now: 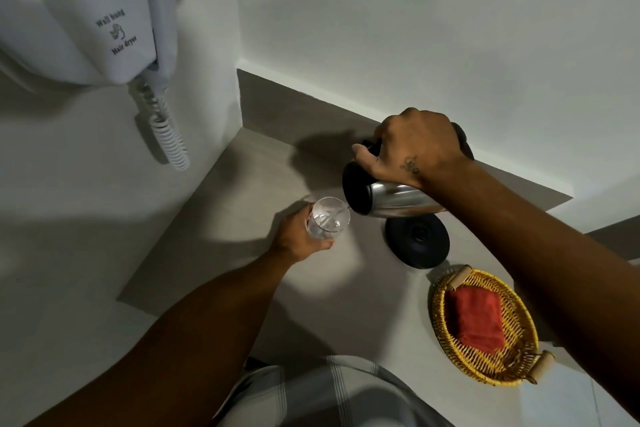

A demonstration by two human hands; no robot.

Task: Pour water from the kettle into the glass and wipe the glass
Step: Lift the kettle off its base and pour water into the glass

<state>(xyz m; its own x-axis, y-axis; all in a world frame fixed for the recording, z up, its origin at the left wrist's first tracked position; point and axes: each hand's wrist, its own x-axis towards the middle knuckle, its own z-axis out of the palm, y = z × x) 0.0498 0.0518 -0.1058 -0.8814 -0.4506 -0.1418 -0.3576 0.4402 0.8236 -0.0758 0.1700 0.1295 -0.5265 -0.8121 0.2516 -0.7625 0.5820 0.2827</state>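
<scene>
our right hand (414, 146) grips the kettle (388, 198) handle, tipped over its base (417, 240); our left hand (299, 236) wraps the glass (327, 218) under the spout. we should keep 1 thin stream, level off early, then fetch the red cloth (479, 317).

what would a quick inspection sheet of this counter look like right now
surface: grey counter in a wall corner, dimly lit
job's things: steel kettle tipped, spout over the glass, water streaming in; kettle base bare; red cloth folded in wicker basket, untouched
clutter: nothing seen
grippers: left hand holds the glass; right hand grips the kettle handle
cables: coiled cord hanging from the hair dryer
surroundings: white walls, wall-hung hair dryer at left
</scene>
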